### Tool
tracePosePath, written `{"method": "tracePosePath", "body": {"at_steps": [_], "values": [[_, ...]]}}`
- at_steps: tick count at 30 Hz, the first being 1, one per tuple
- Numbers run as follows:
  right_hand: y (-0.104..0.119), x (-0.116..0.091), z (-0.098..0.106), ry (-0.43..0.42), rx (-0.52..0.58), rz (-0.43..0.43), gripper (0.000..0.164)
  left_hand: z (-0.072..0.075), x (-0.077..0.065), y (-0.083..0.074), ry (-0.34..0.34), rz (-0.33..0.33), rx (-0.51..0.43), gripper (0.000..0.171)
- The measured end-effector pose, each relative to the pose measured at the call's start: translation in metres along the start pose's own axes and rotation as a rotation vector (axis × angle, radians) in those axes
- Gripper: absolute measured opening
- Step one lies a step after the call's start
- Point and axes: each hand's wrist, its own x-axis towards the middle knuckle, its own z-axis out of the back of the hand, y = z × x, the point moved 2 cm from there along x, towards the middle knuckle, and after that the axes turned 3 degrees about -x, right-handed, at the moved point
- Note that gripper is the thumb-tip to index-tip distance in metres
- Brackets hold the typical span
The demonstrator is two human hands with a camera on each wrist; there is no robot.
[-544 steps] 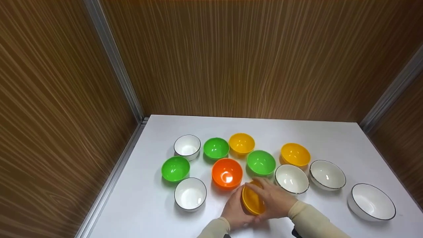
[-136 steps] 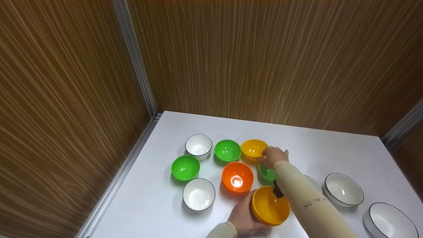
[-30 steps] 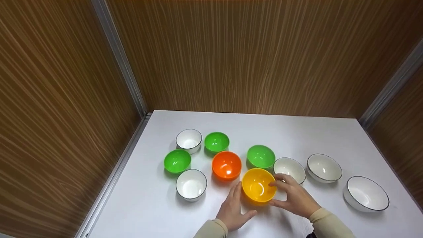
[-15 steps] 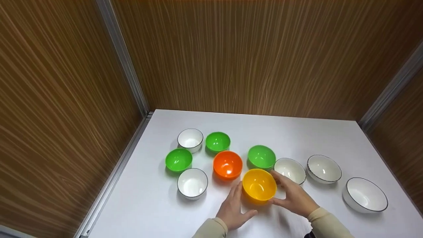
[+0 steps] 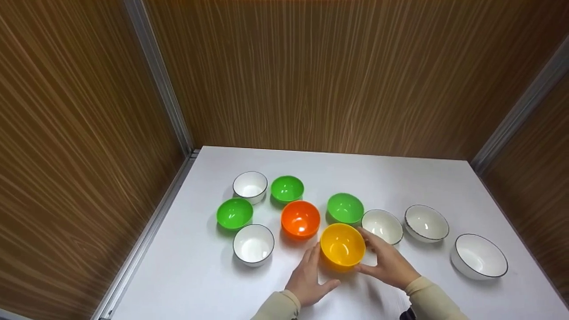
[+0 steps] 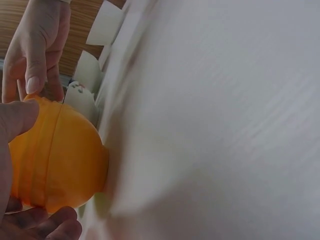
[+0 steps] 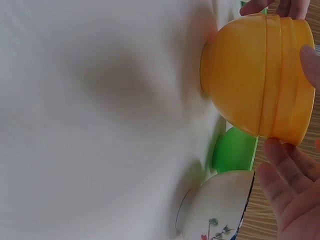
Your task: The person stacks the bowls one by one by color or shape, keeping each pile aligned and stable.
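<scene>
A stack of several nested yellow bowls (image 5: 342, 246) stands upright near the front of the white table. Their rims show as bands in the right wrist view, where the stack (image 7: 250, 75) fills the upper right. My left hand (image 5: 307, 278) lays nearly straight fingers along its left side, thumb held away from the wall. My right hand (image 5: 386, 261) holds the right side, fingertips behind and thumb in front. Close behind the stack are an orange bowl (image 5: 300, 219), a light green bowl (image 5: 345, 207) and a white bowl (image 5: 382, 226) partly covered by my right fingers.
Two darker green bowls (image 5: 234, 214) and two white bowls with dark rims (image 5: 253, 244) stand on the left. At right are a white bowl (image 5: 426, 223) and a larger white bowl (image 5: 479, 256). Wood-grain panels (image 5: 311, 80) wall the table's back and sides.
The three yellow bowls, once apart, are now stacked in front. My right fingers have moved from inside the top rim to the outer wall. My left hand has barely moved in the last second.
</scene>
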Motion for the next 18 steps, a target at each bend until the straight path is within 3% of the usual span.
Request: {"method": "tracePosePath", "body": {"at_steps": [11,18], "values": [[-0.0007,-0.0023,-0.0012,-0.005,0.016,-0.051,0.095,-0.0049,0.0008,0.0014,0.010,0.005,0.012,0.100],[-0.0016,-0.0003,-0.0013,0.004,0.008,-0.071,0.096,-0.0043,0.0028,0.0010,0.029,0.051,-0.002,0.099]]}}
